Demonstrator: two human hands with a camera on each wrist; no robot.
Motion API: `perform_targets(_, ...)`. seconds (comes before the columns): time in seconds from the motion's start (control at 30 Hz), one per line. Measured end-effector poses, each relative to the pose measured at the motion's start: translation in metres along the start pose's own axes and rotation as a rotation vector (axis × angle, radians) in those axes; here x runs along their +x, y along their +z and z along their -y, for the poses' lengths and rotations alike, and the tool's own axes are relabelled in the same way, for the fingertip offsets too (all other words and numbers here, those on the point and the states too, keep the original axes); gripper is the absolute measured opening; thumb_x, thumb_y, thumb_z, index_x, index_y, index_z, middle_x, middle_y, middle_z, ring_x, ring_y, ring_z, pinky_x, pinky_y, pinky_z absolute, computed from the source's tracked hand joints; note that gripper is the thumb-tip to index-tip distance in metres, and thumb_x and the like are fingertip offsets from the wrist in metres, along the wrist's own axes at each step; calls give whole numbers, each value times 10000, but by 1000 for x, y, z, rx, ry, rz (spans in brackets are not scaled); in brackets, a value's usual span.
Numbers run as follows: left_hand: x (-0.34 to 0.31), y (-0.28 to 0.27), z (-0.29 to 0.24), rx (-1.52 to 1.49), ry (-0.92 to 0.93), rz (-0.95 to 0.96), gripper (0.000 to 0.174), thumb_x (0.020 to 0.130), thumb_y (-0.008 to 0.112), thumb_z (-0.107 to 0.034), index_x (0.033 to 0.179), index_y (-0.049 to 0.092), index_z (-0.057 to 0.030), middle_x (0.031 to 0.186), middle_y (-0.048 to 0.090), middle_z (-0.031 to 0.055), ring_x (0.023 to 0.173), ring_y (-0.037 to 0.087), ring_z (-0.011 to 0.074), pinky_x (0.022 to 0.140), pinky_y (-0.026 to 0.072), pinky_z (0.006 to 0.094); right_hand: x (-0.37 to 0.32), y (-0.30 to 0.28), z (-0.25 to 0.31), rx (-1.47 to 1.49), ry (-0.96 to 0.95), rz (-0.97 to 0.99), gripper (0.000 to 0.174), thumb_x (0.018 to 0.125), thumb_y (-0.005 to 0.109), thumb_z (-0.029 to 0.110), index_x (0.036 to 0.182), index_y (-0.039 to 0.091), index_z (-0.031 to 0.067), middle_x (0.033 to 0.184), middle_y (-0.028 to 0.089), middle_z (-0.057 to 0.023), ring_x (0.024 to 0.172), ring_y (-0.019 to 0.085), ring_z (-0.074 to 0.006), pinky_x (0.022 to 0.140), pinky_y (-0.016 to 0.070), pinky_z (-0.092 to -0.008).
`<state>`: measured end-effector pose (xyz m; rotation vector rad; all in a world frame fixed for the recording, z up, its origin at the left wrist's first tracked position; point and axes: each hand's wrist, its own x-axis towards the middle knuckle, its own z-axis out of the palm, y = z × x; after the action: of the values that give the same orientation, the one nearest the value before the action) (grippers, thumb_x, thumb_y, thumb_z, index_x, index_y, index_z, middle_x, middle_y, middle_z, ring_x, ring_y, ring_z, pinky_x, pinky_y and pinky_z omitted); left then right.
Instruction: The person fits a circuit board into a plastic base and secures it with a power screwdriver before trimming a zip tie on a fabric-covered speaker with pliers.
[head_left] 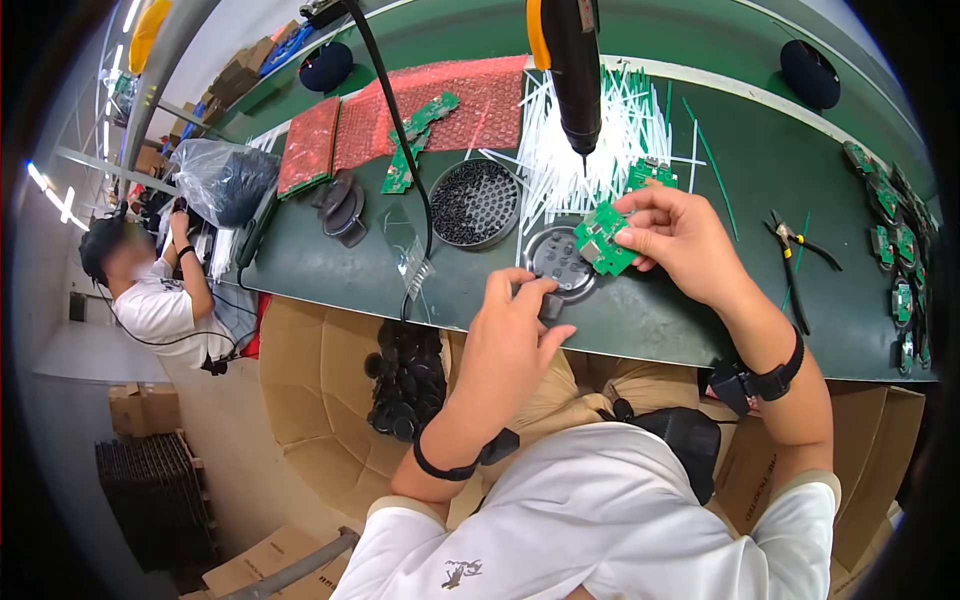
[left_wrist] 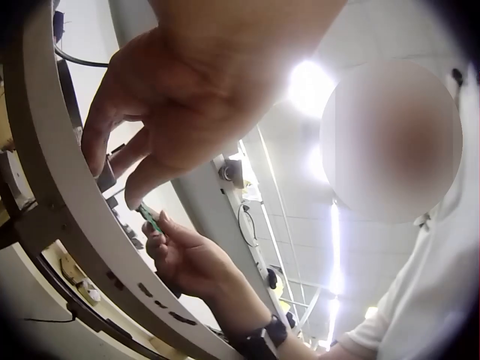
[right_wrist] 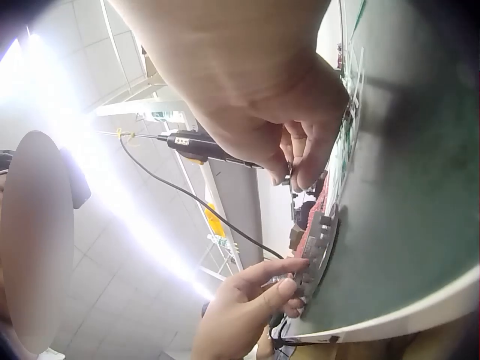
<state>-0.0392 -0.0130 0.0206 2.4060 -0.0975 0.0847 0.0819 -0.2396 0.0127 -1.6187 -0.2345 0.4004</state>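
Note:
A green circuit board point(head_left: 604, 240) is pinched between the thumb and fingers of my right hand point(head_left: 680, 238), tilted over the right edge of a round black plastic housing point(head_left: 562, 262). That housing lies open side up on the bench, with round holes in its face. My left hand point(head_left: 510, 325) holds it at the near left rim, fingers bent over the edge and thumb standing apart beside its short tab. In the right wrist view, the left hand's fingers point(right_wrist: 289, 266) are at the housing's edge. The board shows edge-on in the left wrist view point(left_wrist: 150, 219).
Above the work hangs a power screwdriver point(head_left: 578, 90). Behind lie white strips point(head_left: 560, 150), a dish of small black parts point(head_left: 475, 203) and red bubble wrap point(head_left: 440, 85). Cutters point(head_left: 795, 260) and several assembled units point(head_left: 900, 245) are to the right. Another person point(head_left: 165, 300) sits left.

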Motion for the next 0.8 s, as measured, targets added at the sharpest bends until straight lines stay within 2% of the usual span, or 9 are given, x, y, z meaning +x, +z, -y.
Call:
perform_targets(0.07, -2, 1, -2, -4, 12, -15, 520, 816, 862, -1, 1291, 650, -5, 1211, 624, 145, 657, 672, 175, 675, 560, 326, -2, 4, -1, -39, 25, 53, 276, 961, 771, 61, 1216, 714, -29, 883, 732, -40, 739, 654, -74, 661, 551, -247)
perform_targets(0.17, -2, 6, 0, -12, -13, -31, 580, 783, 854, 37, 1316, 632, -18, 1111, 668, 122, 739, 686, 208, 732, 563, 354, -5, 13, -1, -193, -59, 90, 267, 941, 783, 63, 1196, 757, -12, 893, 746, -54, 761, 663, -79, 701, 558, -276)
perform_targets(0.2, 1, 10, 7, 11, 72, -98, 607, 766, 851, 53, 1325, 628, -28, 1071, 681, 114, 803, 688, 227, 775, 563, 366, -5, 14, -1, -195, -59, 91, 267, 941, 783, 63, 1196, 757, -12, 893, 746, -54, 761, 663, -79, 701, 558, -276)
perform_targets(0.23, 2, 13, 11, 33, 159, -164, 635, 749, 848, 69, 1333, 623, -39, 1032, 695, 107, 867, 690, 245, 819, 563, 379, -4, 15, -1, -246, -72, 88, 275, 933, 785, 70, 1200, 768, 5, 904, 756, -69, 769, 674, -101, 723, 561, -295)
perform_targets(0.33, 3, 17, 15, -91, 133, -137, 673, 727, 844, 90, 1346, 617, -50, 1000, 708, 106, 958, 675, 270, 881, 554, 391, -4, 15, 0, -320, -128, 83, 288, 926, 787, 90, 1209, 782, 35, 929, 771, -106, 788, 696, -152, 752, 562, -322)
perform_targets(0.47, 6, 20, 14, -127, 155, -127, 696, 709, 844, 78, 1348, 595, -43, 1053, 647, 128, 951, 655, 320, 853, 530, 427, -4, 15, -2, -394, -227, 139, 287, 931, 781, 122, 1211, 789, 61, 968, 776, -152, 822, 719, -232, 769, 556, -344)
perform_targets(0.67, 9, 18, 10, -136, 143, -118, 683, 697, 844, 83, 1328, 611, -33, 1205, 599, 146, 953, 653, 322, 843, 535, 430, -5, 16, -2, -526, -314, 158, 317, 902, 808, 115, 1217, 793, 86, 950, 714, -129, 831, 682, -261, 760, 540, -379)
perform_targets(0.73, 10, 21, 17, -72, 198, -107, 643, 711, 836, 95, 1308, 652, -58, 1220, 613, 113, 937, 659, 240, 837, 551, 360, -9, 19, -5, -551, -352, 125, 335, 884, 822, 113, 1218, 796, 95, 966, 687, -126, 849, 671, -271, 763, 537, -386)
perform_targets(0.8, 11, 22, 20, -64, 208, -107, 637, 712, 833, 97, 1305, 659, -58, 1219, 613, 115, 940, 657, 243, 833, 552, 362, -11, 21, -6, -574, -392, 92, 354, 866, 836, 111, 1218, 799, 105, 983, 660, -123, 868, 661, -280, 767, 533, -393)
